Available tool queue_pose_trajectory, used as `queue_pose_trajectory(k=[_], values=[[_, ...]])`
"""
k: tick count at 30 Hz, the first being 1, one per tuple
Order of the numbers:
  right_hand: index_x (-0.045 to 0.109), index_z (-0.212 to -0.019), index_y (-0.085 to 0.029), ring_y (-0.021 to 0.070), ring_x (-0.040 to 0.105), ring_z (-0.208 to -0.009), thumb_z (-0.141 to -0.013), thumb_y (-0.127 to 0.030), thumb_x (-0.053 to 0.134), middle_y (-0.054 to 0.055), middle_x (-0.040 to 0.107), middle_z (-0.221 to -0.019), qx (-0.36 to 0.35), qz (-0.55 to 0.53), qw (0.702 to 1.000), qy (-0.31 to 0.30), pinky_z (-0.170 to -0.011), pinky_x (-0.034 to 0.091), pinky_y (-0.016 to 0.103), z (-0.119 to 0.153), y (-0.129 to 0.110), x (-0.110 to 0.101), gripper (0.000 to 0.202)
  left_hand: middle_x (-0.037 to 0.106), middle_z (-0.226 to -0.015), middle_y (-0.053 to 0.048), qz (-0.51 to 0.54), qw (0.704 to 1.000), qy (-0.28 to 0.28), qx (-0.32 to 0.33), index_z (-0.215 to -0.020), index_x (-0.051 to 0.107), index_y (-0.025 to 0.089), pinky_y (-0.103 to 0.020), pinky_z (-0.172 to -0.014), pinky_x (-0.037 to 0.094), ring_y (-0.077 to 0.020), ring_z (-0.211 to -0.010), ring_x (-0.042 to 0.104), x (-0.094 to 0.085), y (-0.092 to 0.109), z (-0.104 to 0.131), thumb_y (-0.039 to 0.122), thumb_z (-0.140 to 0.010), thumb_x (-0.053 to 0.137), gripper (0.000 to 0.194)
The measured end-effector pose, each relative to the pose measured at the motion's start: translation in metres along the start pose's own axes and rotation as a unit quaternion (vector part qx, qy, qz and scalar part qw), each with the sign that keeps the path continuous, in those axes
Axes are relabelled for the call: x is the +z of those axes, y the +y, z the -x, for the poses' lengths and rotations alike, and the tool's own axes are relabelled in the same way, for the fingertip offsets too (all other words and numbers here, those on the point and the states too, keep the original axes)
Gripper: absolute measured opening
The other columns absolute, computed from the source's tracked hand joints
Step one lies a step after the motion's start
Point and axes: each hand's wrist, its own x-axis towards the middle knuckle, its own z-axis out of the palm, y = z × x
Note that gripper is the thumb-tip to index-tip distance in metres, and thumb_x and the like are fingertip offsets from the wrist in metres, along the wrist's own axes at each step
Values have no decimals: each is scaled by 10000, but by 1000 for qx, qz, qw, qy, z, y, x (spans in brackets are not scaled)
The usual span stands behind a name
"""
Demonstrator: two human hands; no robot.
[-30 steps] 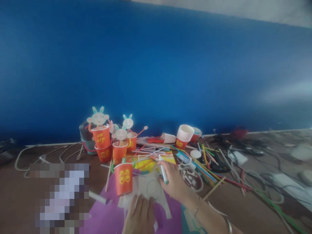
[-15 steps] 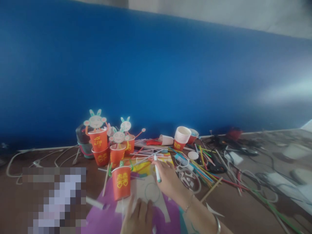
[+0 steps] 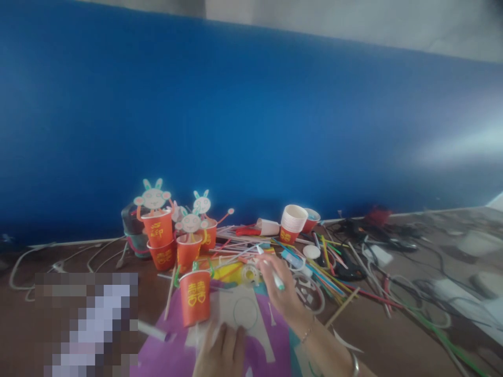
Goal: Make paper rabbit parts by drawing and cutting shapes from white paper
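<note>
My left hand (image 3: 222, 348) lies flat on a sheet of white paper (image 3: 253, 335), fingers spread, just below a drawn circle. Above the paper's right edge, my right hand (image 3: 279, 283) is closed round a white marker (image 3: 272, 269) with a green end. A bracelet and a bangle circle the right wrist and forearm. The white paper rests on a purple sheet (image 3: 157, 353). An upright red paper cup (image 3: 195, 297) with yellow characters stands at the paper's left edge, green pipe cleaners at its rim.
Behind stand red cups (image 3: 157, 229) with rabbit faces (image 3: 153, 199). A cup stack (image 3: 294, 222) is at the back centre. A tape roll (image 3: 250, 274), colourful straws and sticks (image 3: 330, 283), and cables (image 3: 416, 293) spread rightward. A blue panel (image 3: 251, 120) rises behind.
My right hand has moved right, off the drawn circle's upper right, with the marker tilting differently in it. The tape roll now shows more. My left hand has barely moved.
</note>
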Motion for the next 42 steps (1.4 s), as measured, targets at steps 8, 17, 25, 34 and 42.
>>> queue_pose_trajectory(k=[8, 17, 25, 34, 42], values=[[419, -624, -245, 154, 419, -519, -891, -413, 432, -49, 420, -553, 119, -103, 987, 29, -507, 370, 270, -7, 0, -3, 315, 716, -902, -5, 61, 997, -7, -39, -983, 690, 251, -338, -895, 410, -174, -885, 617, -17, -14, -11, 192, -860, 519, 219], [434, -564, -218, 129, 390, -521, -796, -349, 531, -54, 410, -522, 111, -130, 985, -3, -499, 333, 246, -6, 2, 11, 284, 679, -1007, -123, 2, 965, -251, -79, -939, 712, 127, -458, -929, 405, -286, -1055, 552, -49, -44, -111, 144, -818, 547, 205], [481, -594, -209, 140, 423, -536, -829, -405, 540, -38, 456, -537, 127, -160, 979, 13, -505, 364, 250, -2, 12, 11, 312, 689, -1003, -132, 0, 963, -260, -76, -866, 717, 136, -422, -910, 388, -274, -1062, 551, -26, -41, -119, 105, -804, 547, 183], [509, -586, -203, 141, 432, -523, -807, -384, 559, -42, 464, -515, 149, -183, 971, 32, -511, 370, 252, -2, 16, 14, 290, 709, -919, -113, 31, 966, -244, -81, -761, 717, 149, -418, -888, 395, -266, -1022, 574, -19, -42, -117, 66, -801, 512, 225], [473, -524, -218, 162, 471, -540, -835, -398, 502, -28, 469, -501, 163, -208, 963, 46, -557, 401, 274, -6, 7, 9, 361, 708, -965, -50, 95, 970, -173, -144, -951, 656, 187, -359, -867, 400, -212, -971, 597, -42, -51, -115, 138, -885, 474, 200]])
